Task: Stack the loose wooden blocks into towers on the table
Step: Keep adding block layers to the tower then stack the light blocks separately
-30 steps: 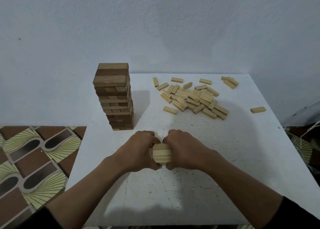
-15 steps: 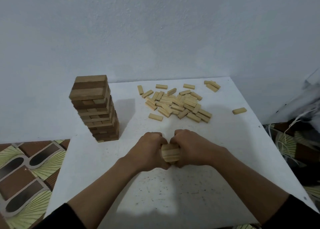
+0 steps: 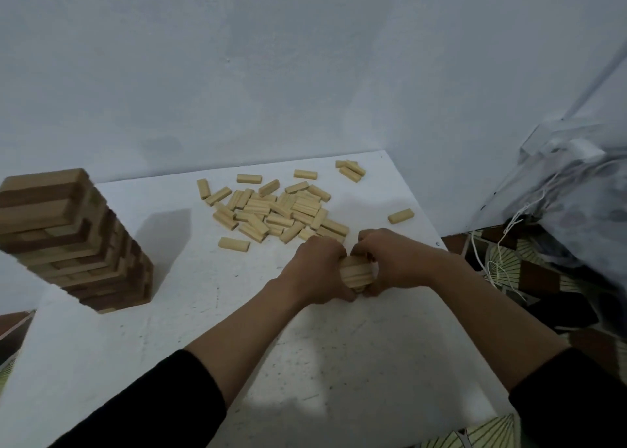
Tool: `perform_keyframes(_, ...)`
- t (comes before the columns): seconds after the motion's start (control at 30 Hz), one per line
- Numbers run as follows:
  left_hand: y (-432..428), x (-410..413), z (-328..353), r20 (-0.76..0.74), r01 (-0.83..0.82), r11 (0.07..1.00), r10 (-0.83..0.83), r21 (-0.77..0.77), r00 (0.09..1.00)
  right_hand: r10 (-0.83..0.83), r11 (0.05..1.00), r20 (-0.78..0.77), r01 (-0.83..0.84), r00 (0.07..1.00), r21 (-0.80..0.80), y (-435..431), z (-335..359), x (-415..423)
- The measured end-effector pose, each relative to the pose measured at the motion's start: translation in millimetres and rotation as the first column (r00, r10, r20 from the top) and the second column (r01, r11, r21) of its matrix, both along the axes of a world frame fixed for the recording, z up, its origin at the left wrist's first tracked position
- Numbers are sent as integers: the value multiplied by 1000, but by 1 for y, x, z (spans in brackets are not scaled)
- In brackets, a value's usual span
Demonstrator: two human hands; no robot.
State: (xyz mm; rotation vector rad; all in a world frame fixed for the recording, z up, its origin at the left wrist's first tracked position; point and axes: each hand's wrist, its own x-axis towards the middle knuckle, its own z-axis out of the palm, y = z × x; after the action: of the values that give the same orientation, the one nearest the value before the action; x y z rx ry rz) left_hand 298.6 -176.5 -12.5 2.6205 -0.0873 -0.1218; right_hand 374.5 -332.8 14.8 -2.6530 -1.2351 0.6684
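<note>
Head view: the left hand [image 3: 315, 271] and right hand [image 3: 393, 261] clasp a short stack of pale rectangular wooden blocks [image 3: 356, 272] between them, low on the white tabletop [image 3: 203, 328], the fingers of both curled round it. The blocks look light, stiff and smooth, so layers may slide. Squeezing the flat side faces should square them. Just behind lies a loose heap of pale wooden blocks [image 3: 281, 210], and a tall two-tone wooden block tower [image 3: 74, 240] stands well apart at the left.

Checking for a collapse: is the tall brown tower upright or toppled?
Upright. The tower stands on its base on the table, layers all stacked.
</note>
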Motion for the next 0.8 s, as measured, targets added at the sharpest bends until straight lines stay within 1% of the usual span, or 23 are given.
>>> perform_keyframes(0.33,-9,9,-5,57,24,998,-27,50,998,-30,1000,-22,30,999,2,-9,-1,8)
perform_keyframes(0.8,-6,5,-9,66,44,996,-49,75,997,-70,997,-29,70,997,9,-11,-7,2)
